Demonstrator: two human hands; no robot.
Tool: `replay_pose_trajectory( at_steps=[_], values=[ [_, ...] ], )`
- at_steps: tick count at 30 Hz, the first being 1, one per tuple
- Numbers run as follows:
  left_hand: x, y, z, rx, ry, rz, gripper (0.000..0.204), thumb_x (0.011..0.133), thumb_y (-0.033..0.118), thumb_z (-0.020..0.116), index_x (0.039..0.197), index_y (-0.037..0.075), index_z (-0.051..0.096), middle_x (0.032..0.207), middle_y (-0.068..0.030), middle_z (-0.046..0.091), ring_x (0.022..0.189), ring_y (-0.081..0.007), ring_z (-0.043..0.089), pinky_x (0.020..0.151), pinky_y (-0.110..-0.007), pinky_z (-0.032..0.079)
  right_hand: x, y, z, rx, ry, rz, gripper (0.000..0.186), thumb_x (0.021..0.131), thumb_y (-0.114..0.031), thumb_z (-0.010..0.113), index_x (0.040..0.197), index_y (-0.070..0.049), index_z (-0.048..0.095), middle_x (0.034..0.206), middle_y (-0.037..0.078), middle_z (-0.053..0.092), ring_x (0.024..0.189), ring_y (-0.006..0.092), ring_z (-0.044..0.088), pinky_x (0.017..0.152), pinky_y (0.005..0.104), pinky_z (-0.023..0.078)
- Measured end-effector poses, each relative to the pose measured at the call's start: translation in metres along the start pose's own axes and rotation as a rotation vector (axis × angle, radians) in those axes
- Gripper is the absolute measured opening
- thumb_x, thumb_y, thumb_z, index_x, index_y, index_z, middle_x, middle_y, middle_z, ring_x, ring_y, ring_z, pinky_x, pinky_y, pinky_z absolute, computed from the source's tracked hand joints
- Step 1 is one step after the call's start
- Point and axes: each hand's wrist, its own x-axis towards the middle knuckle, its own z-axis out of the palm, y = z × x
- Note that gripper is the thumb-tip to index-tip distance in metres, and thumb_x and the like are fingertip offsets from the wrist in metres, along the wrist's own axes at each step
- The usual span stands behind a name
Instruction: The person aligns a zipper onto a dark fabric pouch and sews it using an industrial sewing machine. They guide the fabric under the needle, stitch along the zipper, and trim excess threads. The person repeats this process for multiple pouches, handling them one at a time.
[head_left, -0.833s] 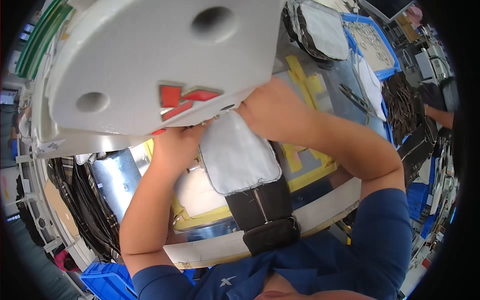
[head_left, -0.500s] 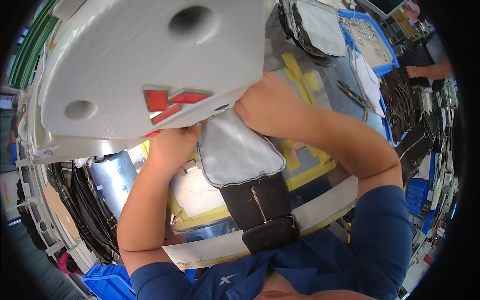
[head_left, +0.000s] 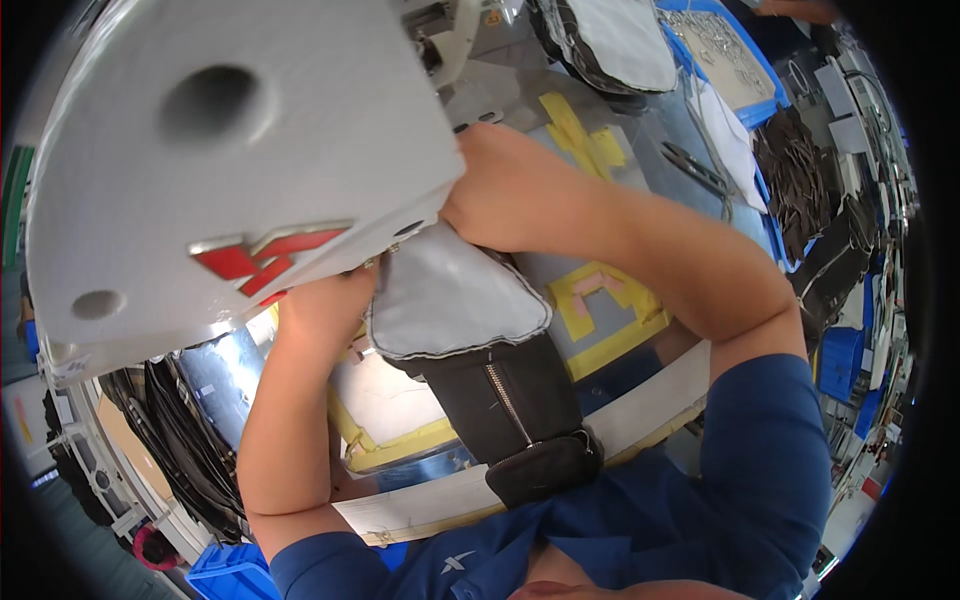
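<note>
A black fabric bag (head_left: 500,400) with a silver zipper and a small zipped pouch lies in front of my chest. Its grey-lined flap (head_left: 455,295) stretches away from me to the edge of a large white sewing machine head (head_left: 300,130). My right hand (head_left: 505,190) is curled against the flap's right side, its fingertips hidden by the machine. Along the flap's left side rests my left hand (head_left: 325,305), and its fingers are out of sight beneath the machine head. The needle area is hidden too.
Yellow tape (head_left: 580,135) marks the work surface. Scissors (head_left: 695,168) lie at the right, near a blue tray (head_left: 765,105) of small metal parts and a heap of dark strips (head_left: 790,170). More bag pieces (head_left: 625,45) sit at the back. Dark fabric (head_left: 175,430) hangs at the left.
The view has shifted, so the machine head sits farther left and lower in it. Both hands stay at the flap. The other person's arm at the right has moved up toward the top edge.
</note>
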Motion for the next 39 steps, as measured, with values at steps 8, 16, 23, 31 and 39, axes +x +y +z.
replay_pose_trajectory(
  at_steps=[8, 16, 23, 31, 39],
  values=[
    [0.004, -0.019, 0.003, 0.010, 0.082, 0.118, 0.023, 0.084, 0.003, 0.086, 0.105, -0.001, 0.079, 0.099, -0.0120, 0.080, 0.089, -0.0247, 0.076, 0.084, -0.037, 0.058, 0.006, -0.010, -0.012, 0.151, -0.018, 0.203, 0.028, 0.093, -0.020, 0.066, 0.085, 0.005, 0.075, 0.085, 0.026, 0.073, 0.090, 0.0468, 0.073, 0.080, 0.0549, 0.057],
    [0.012, -0.023, 0.001, -0.069, 0.064, 0.153, 0.026, 0.082, 0.007, 0.086, 0.107, 0.002, 0.081, 0.099, -0.0137, 0.081, 0.089, -0.0302, 0.077, 0.082, -0.039, 0.060, 0.015, -0.010, -0.013, 0.129, -0.163, 0.262, 0.028, 0.096, -0.025, 0.071, 0.094, 0.002, 0.078, 0.093, 0.024, 0.076, 0.097, 0.0452, 0.074, 0.083, 0.0533, 0.059],
    [0.007, -0.031, 0.002, -0.065, 0.013, 0.139, 0.022, 0.090, 0.005, 0.086, 0.110, -0.002, 0.079, 0.099, -0.0081, 0.080, 0.086, -0.0173, 0.072, 0.082, -0.033, 0.057, 0.013, -0.012, -0.019, 0.182, -0.177, 0.341, 0.029, 0.094, -0.026, 0.072, 0.096, 0.003, 0.077, 0.096, 0.024, 0.076, 0.098, 0.0451, 0.074, 0.084, 0.0538, 0.059],
    [0.008, -0.019, 0.006, 0.020, 0.085, 0.150, 0.023, 0.088, 0.006, 0.087, 0.108, -0.001, 0.078, 0.099, -0.0092, 0.080, 0.087, -0.0196, 0.074, 0.082, -0.034, 0.058, 0.012, -0.011, -0.015, 0.162, -0.133, 0.333, 0.033, 0.093, -0.027, 0.072, 0.092, 0.005, 0.077, 0.091, 0.025, 0.075, 0.095, 0.0462, 0.073, 0.083, 0.0540, 0.058],
    [0.002, -0.016, 0.002, -0.061, 0.022, 0.020, 0.025, 0.084, 0.002, 0.087, 0.107, -0.003, 0.078, 0.099, -0.0104, 0.079, 0.088, -0.0208, 0.074, 0.082, -0.035, 0.058, 0.005, -0.001, -0.016, 0.026, -0.108, 0.301, 0.029, 0.094, -0.030, 0.073, 0.096, -0.002, 0.080, 0.091, 0.020, 0.078, 0.092, 0.0421, 0.076, 0.079, 0.0514, 0.060]
  ],
)
